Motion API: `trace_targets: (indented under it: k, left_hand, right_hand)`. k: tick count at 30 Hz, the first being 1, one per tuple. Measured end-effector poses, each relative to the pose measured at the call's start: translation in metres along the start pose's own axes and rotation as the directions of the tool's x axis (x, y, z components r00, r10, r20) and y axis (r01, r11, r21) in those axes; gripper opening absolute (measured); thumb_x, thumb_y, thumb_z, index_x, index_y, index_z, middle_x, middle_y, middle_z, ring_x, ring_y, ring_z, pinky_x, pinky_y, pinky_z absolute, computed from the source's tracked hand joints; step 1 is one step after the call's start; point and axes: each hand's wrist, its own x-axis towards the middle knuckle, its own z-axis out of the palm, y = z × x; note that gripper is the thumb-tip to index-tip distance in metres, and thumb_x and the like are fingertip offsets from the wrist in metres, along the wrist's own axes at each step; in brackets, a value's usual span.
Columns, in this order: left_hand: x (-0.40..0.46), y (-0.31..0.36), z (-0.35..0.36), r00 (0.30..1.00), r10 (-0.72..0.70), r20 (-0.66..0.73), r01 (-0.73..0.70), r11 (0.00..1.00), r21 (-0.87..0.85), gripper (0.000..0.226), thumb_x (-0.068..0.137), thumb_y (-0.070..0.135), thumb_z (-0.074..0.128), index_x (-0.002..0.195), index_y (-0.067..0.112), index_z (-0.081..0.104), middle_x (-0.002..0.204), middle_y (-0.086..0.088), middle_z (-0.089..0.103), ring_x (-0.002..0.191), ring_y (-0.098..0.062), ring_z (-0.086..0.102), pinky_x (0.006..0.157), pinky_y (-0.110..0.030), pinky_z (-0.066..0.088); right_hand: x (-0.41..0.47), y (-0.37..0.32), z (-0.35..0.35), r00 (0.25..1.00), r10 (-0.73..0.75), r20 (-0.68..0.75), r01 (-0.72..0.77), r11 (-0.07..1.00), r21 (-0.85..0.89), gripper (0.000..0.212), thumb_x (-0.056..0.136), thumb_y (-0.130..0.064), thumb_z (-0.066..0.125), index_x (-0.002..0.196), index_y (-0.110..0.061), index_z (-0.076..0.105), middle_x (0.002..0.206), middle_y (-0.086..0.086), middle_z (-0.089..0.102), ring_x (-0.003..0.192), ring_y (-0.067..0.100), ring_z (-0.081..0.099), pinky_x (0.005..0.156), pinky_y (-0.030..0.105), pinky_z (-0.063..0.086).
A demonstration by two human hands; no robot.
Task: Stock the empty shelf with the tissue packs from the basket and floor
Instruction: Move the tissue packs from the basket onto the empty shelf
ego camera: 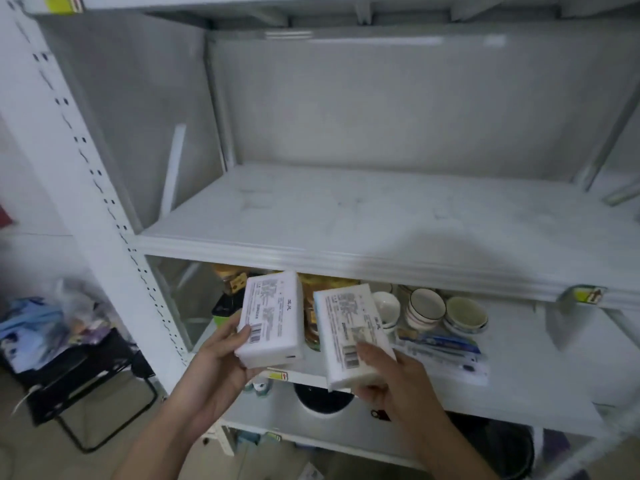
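Note:
My left hand (216,368) grips a white tissue pack (272,318) with printed labels and a barcode, held upright below the front lip of the white metal shelf (346,216). My right hand (391,375) holds a second white tissue pack (349,330), tilted a little, just right of the first. Both packs hang in front of the lower shelf level, apart from each other. The wide shelf board above them is bare. The basket and floor packs are not in view.
The lower shelf (519,372) carries stacked bowls (426,306), jars (311,306) and flat packets (443,348). A perforated white upright (104,209) stands at left. A black folding stool (86,379) with plastic bags (45,323) sits on the floor at left.

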Motion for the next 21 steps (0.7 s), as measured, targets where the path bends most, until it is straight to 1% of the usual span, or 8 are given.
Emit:
trace_targets:
  k: [3, 5, 7, 9, 10, 14, 18, 21]
  left_hand:
    - [0.004, 0.026, 0.023, 0.998, 0.065, 0.0, -0.065, 0.998, 0.02, 0.043, 0.094, 0.013, 0.063, 0.136, 0.014, 0.064, 0.142, -0.016, 0.064, 0.125, -0.033, 0.066, 0.089, -0.045, 0.062]
    - [0.008, 0.041, 0.037, 0.993, 0.116, -0.01, -0.115, 0.992, 0.052, 0.045, 0.093, 0.015, 0.063, 0.138, 0.012, 0.063, 0.141, -0.016, 0.065, 0.122, -0.032, 0.067, 0.089, -0.044, 0.062]
    - [0.013, 0.054, 0.047, 0.989, 0.147, -0.021, -0.146, 0.988, 0.051, 0.048, 0.094, 0.014, 0.06, 0.142, 0.009, 0.057, 0.141, -0.017, 0.065, 0.125, -0.032, 0.065, 0.094, -0.045, 0.059]
    - [0.019, 0.067, 0.057, 0.986, 0.165, -0.041, -0.162, 0.985, 0.063, 0.049, 0.094, 0.013, 0.06, 0.143, 0.008, 0.055, 0.14, -0.017, 0.066, 0.129, -0.034, 0.062, 0.093, -0.045, 0.059]
    - [0.023, 0.074, 0.061, 0.983, 0.174, -0.052, -0.17, 0.982, 0.078, 0.049, 0.094, 0.013, 0.06, 0.143, 0.009, 0.056, 0.139, -0.017, 0.066, 0.13, -0.035, 0.061, 0.091, -0.043, 0.06]
    - [0.044, 0.1, 0.075, 0.974, 0.2, -0.103, -0.192, 0.978, 0.082, 0.04, 0.096, 0.014, 0.059, 0.136, 0.008, 0.06, 0.131, -0.018, 0.071, 0.121, -0.035, 0.065, 0.082, -0.041, 0.064]
    - [0.077, 0.132, 0.082, 0.957, 0.208, -0.204, -0.189, 0.976, 0.108, 0.019, 0.097, 0.015, 0.06, 0.114, 0.014, 0.07, 0.111, -0.012, 0.075, 0.102, -0.028, 0.068, 0.062, -0.034, 0.062]
    - [0.103, 0.155, 0.075, 0.957, 0.214, -0.196, -0.176, 0.965, 0.195, 0.021, 0.098, 0.017, 0.06, 0.117, 0.014, 0.07, 0.115, -0.013, 0.073, 0.108, -0.032, 0.066, 0.063, -0.037, 0.062]
  right_hand:
    - [0.0, -0.034, 0.01, 0.995, -0.088, 0.053, 0.088, 0.996, -0.005, 0.066, 0.04, -0.056, 0.101, 0.099, -0.033, 0.084, 0.107, 0.007, 0.083, 0.098, 0.025, 0.08, 0.071, 0.032, 0.064]
    - [0.005, -0.053, 0.015, 0.992, -0.108, 0.07, 0.108, 0.994, -0.002, 0.069, 0.04, -0.055, 0.102, 0.101, -0.026, 0.084, 0.108, 0.009, 0.082, 0.098, 0.026, 0.08, 0.069, 0.031, 0.064]
    - [0.014, -0.068, 0.021, 0.992, -0.116, 0.046, 0.116, 0.993, 0.005, 0.083, 0.038, -0.054, 0.102, 0.106, -0.012, 0.082, 0.108, 0.011, 0.082, 0.097, 0.027, 0.08, 0.067, 0.032, 0.064]
    - [0.024, -0.084, 0.028, 0.989, -0.149, -0.004, 0.149, 0.989, 0.005, 0.093, 0.034, -0.056, 0.102, 0.11, -0.009, 0.078, 0.105, 0.011, 0.083, 0.094, 0.027, 0.081, 0.065, 0.032, 0.064]
    - [0.031, -0.093, 0.033, 0.986, -0.168, -0.023, 0.168, 0.986, 0.005, 0.093, 0.035, -0.057, 0.101, 0.111, -0.008, 0.078, 0.104, 0.011, 0.083, 0.093, 0.026, 0.081, 0.064, 0.032, 0.064]
    - [0.059, -0.128, 0.054, 0.979, -0.198, -0.05, 0.197, 0.98, -0.025, 0.072, 0.054, -0.051, 0.095, 0.11, -0.009, 0.078, 0.1, 0.006, 0.084, 0.089, 0.021, 0.081, 0.065, 0.029, 0.062]
    - [0.088, -0.154, 0.082, 0.971, -0.225, -0.082, 0.22, 0.974, -0.06, 0.063, 0.057, -0.053, 0.093, 0.108, -0.02, 0.076, 0.098, 0.0, 0.083, 0.084, 0.015, 0.081, 0.066, 0.029, 0.064]
    - [0.111, -0.163, 0.106, 0.966, -0.241, -0.09, 0.233, 0.968, -0.09, 0.062, 0.059, -0.053, 0.092, 0.113, -0.028, 0.073, 0.11, 0.001, 0.078, 0.09, 0.02, 0.08, 0.066, 0.031, 0.065]
